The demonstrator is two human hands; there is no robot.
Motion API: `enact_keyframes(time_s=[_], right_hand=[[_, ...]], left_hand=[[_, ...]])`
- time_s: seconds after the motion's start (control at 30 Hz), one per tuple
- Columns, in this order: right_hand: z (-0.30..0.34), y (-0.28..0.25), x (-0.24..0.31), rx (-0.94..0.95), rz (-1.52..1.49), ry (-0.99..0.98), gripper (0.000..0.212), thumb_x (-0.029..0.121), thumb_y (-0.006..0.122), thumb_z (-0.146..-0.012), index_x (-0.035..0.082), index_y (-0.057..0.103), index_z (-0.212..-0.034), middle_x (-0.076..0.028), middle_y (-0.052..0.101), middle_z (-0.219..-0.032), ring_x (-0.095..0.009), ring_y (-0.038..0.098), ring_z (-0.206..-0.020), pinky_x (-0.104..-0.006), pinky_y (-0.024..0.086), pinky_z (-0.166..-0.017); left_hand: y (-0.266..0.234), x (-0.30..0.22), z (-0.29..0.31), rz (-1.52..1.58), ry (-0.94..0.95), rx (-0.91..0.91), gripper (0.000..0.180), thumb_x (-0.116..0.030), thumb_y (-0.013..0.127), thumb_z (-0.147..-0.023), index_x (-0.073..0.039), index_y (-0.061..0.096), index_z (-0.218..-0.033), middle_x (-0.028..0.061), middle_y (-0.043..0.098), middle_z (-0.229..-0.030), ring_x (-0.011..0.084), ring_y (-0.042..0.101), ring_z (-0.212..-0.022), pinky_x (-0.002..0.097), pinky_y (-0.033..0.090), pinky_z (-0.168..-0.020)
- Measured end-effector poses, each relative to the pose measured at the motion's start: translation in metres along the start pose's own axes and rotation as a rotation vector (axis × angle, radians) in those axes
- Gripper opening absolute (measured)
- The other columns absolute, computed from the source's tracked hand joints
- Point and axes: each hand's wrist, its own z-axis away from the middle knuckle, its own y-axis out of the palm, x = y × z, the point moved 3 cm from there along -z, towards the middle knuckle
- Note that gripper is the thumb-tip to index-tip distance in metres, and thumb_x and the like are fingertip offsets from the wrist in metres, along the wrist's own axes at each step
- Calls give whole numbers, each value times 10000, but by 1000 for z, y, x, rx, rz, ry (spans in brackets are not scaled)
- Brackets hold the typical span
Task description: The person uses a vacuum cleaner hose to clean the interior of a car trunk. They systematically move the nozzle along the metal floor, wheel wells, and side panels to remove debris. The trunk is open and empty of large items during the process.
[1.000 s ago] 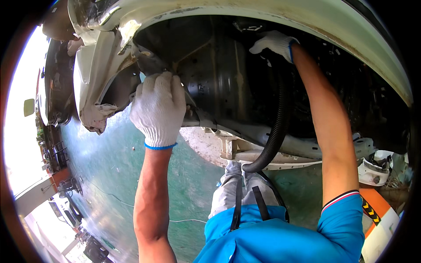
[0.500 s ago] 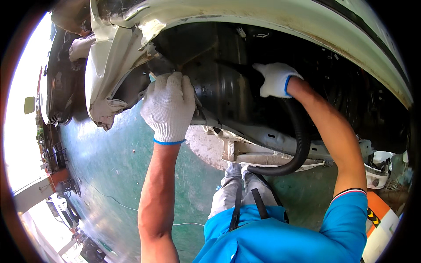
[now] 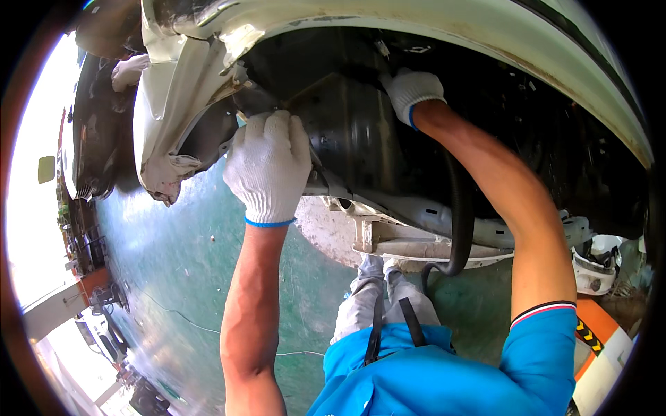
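Note:
My left hand [image 3: 269,166], in a white knit glove with a blue cuff, curls its fingers over the edge of the dark metal panel [image 3: 340,132] inside a car body's wheel arch. Its fingertips are mostly out of sight. Beside the index finger shows a small pale piece [image 3: 241,118] that I cannot make out. Deep in the arch, my right hand [image 3: 416,96], gloved alike, is closed round something dark, apparently the tool end of a black ribbed hose [image 3: 459,201]. Shadow hides what kind of tool it is. From below that hand the hose hangs down in front of the lower rail.
The pale, dented fender [image 3: 388,22] curves above both arms. At left its torn front corner [image 3: 163,184] hangs over the green floor [image 3: 187,256]. A white metal sill [image 3: 409,244] crosses above my feet. An orange and white object [image 3: 593,333] stands at right.
My right hand has moved up and left, deeper into the arch, and the hose has swung left with it. My left hand stays almost in place.

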Motion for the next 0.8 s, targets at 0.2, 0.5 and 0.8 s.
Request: enact_keyframes(time_s=[0.2, 0.5, 0.8], right_hand=[[-17, 6, 9, -27, -12, -3, 397, 370, 468, -1123, 152, 752, -1293, -171, 777, -1200, -414, 740, -1119, -533, 589, -924], [28, -2, 32, 67, 201, -240, 279, 143, 625, -975, 99, 846, -1138, -153, 828, -1123, -360, 806, -1024, -500, 635, -763], [-5, -24, 7, 123, 179, -138, 509, 115, 661, -930, 199, 696, -1431, -194, 776, -1235, -401, 762, -1129, -528, 623, -883]], left_hand=[[1, 1, 1, -5, -5, 9, 141, -256, 748, -949, -126, 801, -960, 78, 781, -969, 317, 756, -859, 442, 613, -729], [0, 2, 1, 38, -32, -8, 130, -255, 753, -938, -134, 799, -952, 91, 775, -962, 325, 749, -849, 451, 605, -707], [-1, 1, 1, 5, -21, -9, 119, -250, 760, -936, -137, 796, -945, 70, 767, -959, 311, 749, -847, 441, 602, -696]])
